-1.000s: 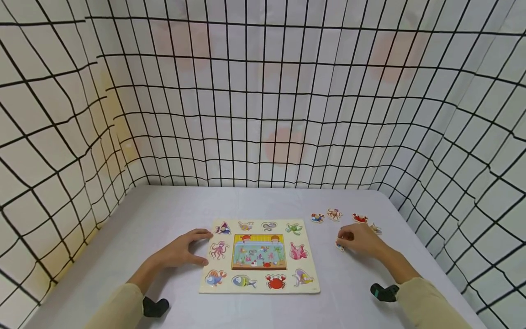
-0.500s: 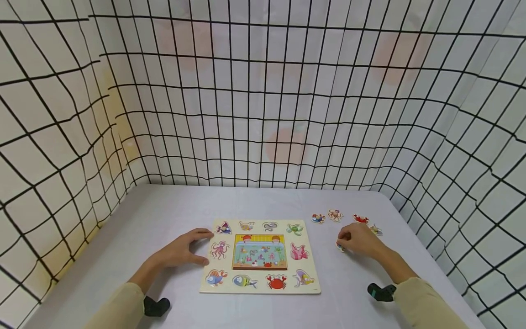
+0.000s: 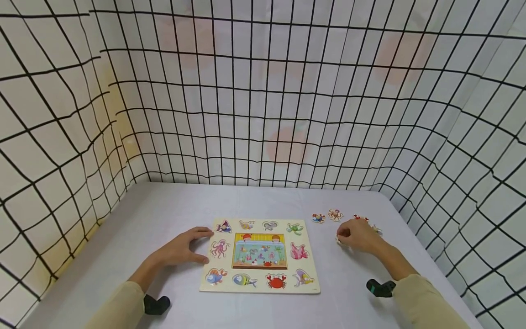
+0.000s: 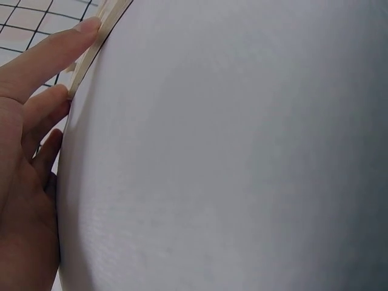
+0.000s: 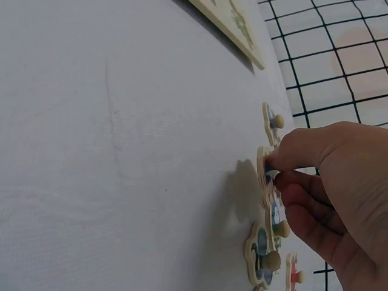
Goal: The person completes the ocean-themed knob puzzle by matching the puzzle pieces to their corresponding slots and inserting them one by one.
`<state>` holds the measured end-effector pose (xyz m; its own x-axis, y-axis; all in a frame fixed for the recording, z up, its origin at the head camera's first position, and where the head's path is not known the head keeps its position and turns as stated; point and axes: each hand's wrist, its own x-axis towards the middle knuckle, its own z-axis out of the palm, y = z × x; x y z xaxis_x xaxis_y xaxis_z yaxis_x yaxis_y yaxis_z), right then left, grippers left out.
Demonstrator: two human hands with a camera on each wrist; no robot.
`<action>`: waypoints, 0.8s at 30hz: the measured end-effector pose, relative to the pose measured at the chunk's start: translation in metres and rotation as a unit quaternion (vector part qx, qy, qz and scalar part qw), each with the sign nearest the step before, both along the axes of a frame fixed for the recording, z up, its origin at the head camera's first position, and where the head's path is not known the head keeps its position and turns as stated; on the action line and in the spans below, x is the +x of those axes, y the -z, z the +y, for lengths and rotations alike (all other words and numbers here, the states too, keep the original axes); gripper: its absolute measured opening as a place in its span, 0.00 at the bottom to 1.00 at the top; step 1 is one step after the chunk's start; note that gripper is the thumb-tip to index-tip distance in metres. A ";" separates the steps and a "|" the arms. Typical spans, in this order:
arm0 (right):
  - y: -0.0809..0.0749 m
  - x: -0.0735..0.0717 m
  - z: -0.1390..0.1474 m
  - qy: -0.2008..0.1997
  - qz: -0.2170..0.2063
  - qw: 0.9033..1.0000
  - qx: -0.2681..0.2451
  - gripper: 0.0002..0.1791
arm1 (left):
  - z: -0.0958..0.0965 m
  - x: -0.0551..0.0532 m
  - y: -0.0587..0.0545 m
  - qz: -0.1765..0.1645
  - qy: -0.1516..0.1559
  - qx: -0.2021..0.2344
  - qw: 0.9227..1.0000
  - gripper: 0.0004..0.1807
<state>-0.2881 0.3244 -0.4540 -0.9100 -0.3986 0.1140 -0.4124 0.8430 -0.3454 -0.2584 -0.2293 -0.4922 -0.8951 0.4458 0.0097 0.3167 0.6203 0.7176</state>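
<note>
A wooden puzzle board (image 3: 258, 287) with sea-animal pictures round an aquarium scene lies on the white table. My left hand (image 3: 181, 249) rests at its left side, thumb and forefinger apart and touching the edge. The left wrist view shows these fingertips on the board's pale edge (image 4: 109, 27). Right of the board, my right hand (image 3: 359, 235) pinches a small puzzle piece (image 5: 262, 173) between thumb and fingers, over the table. The piece is seen edge-on, its picture mostly hidden. Beyond that hand lie an octopus piece (image 3: 335, 214), a colourful fish piece (image 3: 318, 218) and a partly covered red crab piece (image 3: 360, 217).
Several knobbed pieces lie near the right hand, among them a blue-grey piece (image 5: 251, 257) and a red piece (image 5: 292, 273). A black grid net (image 3: 263, 114) over white cloth closes the table's back and sides. Dark wrist devices (image 3: 156, 305) sit at both sleeves.
My right hand has shifted slightly away from me with its piece and now covers more of the red crab piece. The left hand and board stay put.
</note>
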 end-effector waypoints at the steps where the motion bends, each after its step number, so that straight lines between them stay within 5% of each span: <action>1: -0.001 -0.001 -0.001 -0.003 0.004 1.000 0.000 0.01 | 0.000 -0.001 0.000 -0.004 -0.004 0.001 1.000 0.46; 12: -0.006 -0.013 -0.015 0.013 -0.011 1.000 -0.013 0.07 | -0.001 -0.001 -0.001 -0.005 -0.004 0.005 1.000 0.46; 24: -0.015 -0.029 -0.041 -0.039 0.023 0.998 -0.035 0.07 | -0.002 -0.003 0.001 -0.006 -0.002 0.005 1.000 0.46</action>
